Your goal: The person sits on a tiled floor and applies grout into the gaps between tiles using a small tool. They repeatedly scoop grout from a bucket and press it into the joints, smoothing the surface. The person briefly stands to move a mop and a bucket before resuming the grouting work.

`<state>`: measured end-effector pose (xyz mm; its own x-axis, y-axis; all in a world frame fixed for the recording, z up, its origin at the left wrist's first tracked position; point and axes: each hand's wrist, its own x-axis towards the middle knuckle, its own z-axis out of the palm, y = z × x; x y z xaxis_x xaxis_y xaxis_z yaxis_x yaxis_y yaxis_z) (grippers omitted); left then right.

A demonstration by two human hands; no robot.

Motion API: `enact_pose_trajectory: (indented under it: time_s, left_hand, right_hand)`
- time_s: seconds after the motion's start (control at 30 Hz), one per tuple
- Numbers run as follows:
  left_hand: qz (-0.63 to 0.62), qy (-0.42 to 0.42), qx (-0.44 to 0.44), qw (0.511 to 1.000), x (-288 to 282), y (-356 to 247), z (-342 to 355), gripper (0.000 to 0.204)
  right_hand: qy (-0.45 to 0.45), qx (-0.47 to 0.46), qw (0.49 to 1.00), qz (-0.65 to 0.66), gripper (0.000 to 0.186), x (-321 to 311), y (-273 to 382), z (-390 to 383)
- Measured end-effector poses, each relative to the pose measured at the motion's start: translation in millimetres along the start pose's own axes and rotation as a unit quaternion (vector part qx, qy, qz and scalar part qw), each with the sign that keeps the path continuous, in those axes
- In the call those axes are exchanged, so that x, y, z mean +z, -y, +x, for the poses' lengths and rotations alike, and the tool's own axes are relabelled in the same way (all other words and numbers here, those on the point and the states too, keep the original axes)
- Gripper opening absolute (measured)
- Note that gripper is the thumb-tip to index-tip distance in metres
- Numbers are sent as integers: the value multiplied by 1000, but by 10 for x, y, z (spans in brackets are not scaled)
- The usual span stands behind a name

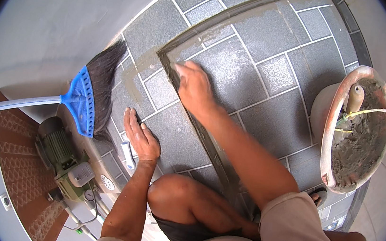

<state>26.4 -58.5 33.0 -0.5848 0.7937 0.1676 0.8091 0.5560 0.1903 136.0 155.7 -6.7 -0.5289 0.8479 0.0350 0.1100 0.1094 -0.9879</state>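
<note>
My left hand (pixel 141 136) lies flat on the grey patterned floor tiles (pixel 172 132), fingers stretched out. Just below it rests a white and blue handle (pixel 127 155), its other end not plain to see. At the corner of a raised, dark mortar-smeared strip (pixel 189 115) is my right hand (pixel 194 86), its fingers curled and touching the strip's edge. Whatever those fingers pinch, if anything, is too small to make out. Wet grey mortar is smeared on the tiles beside the strip.
A tilted bucket (pixel 326 150) of grey mortar (pixel 359 144) stands at the right, with a wooden tool handle (pixel 356 97) sticking out. At the left are a blue broom (pixel 80 100) with dark bristles and a green motor pump (pixel 63 153). A grey wall (pixel 66 25) rises behind.
</note>
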Motion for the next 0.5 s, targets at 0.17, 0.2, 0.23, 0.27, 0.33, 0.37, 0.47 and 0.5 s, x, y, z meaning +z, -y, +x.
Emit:
enact_pose_trajectory:
  time_s: [0.17, 0.2, 0.23, 0.27, 0.33, 0.37, 0.47, 0.5]
  left_hand:
    - [-6, -2, 1, 1000, 40, -54, 23, 54]
    - [-7, 0, 2, 1000, 41, -62, 24, 54]
    - [-6, 2, -2, 1000, 49, -42, 2, 54]
    - [-1, -2, -7, 1000, 38, -14, -2, 55]
    - [-2, -10, -14, 1000, 38, 28, -24, 55]
    - [0, -9, -16, 1000, 28, 61, -44, 54]
    - [-13, -14, -32, 999, -5, 53, -6, 53]
    - [-6, -9, -42, 999, -40, 62, 8, 53]
  right_hand:
    - [4, -112, 993, -39, 42, 78, -196, 319]
    - [-5, -125, 991, -49, 43, 65, -234, 258]
    - [-10, -140, 989, -56, 43, 80, -247, 180]
    - [3, -123, 991, -52, 44, 84, -221, 95]
    - [36, -90, 994, -49, 45, -5, -173, -179]
    - [55, -70, 994, -56, 43, -56, -82, -322]
    - [82, -35, 995, -54, 42, -255, -86, -633]
    - [78, -6, 994, -75, 40, -311, -20, -680]
